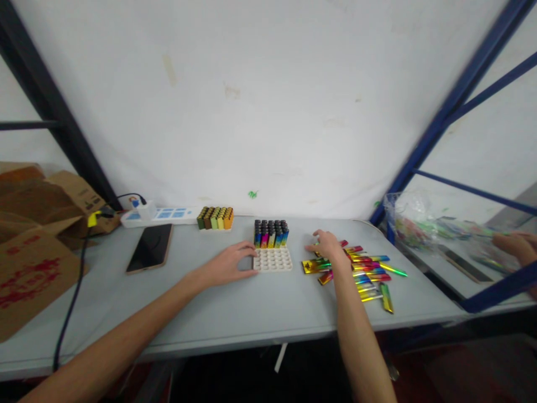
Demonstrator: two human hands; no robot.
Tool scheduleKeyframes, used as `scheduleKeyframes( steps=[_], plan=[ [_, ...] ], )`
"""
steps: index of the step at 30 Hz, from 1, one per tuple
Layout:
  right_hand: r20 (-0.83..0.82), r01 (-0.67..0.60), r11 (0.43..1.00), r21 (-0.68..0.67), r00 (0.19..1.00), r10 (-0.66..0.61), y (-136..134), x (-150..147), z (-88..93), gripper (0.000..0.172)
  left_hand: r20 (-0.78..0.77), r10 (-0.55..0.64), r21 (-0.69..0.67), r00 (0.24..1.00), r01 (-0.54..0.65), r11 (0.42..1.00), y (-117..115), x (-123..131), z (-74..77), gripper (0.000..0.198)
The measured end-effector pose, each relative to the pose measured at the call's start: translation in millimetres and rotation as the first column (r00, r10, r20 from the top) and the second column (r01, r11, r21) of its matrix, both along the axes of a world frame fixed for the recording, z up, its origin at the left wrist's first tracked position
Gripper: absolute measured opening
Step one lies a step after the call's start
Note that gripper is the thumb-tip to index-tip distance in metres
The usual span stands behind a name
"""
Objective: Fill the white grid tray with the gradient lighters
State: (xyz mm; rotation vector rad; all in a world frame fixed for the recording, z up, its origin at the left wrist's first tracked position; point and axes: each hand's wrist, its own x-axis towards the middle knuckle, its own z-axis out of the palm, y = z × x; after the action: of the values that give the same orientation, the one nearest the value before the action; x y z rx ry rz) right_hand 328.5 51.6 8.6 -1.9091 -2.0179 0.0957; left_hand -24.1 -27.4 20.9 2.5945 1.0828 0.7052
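A white tray [272, 261] with rows of round holes lies in the middle of the table. Several lighters [272, 237] with black tops and blue, pink and yellow bodies stand upright at its far side. My left hand [230, 263] is at the tray's left edge, thumb and fingers apart, fingertips seeming to touch it. To the right, my right hand [329, 246] reaches over the left part of a loose pile of shiny, metallic-coloured flat pieces [371, 274]. Its thumb and forefinger are apart, with nothing visible between them; the other fingers are partly hidden.
Against the wall stand a block of green-to-orange lighter-shaped pieces [215, 218] and a power strip [168, 214]. A phone [150, 248] lies at left, beside a cardboard box [37, 263] and a black cable [75, 296]. Beyond the blue frame [436, 140] are plastic bags [413, 218] and another person's hand [516, 246].
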Motion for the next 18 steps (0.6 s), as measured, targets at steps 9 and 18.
scheduleKeyframes(
  steps=[9,18],
  plan=[
    [-0.416,-0.224,0.925,0.306,0.843,0.342,-2,-22,23.5,0.065,-0.002,-0.006,0.001,1.000,0.006,1.000,0,0,1.0,0.032],
    [-0.651,-0.228,0.869,0.439,0.587,0.482,-6,-42,33.3,0.047,0.012,0.001,-0.006,1.000,-0.001,1.000,-3,1,1.8,0.031]
  ],
)
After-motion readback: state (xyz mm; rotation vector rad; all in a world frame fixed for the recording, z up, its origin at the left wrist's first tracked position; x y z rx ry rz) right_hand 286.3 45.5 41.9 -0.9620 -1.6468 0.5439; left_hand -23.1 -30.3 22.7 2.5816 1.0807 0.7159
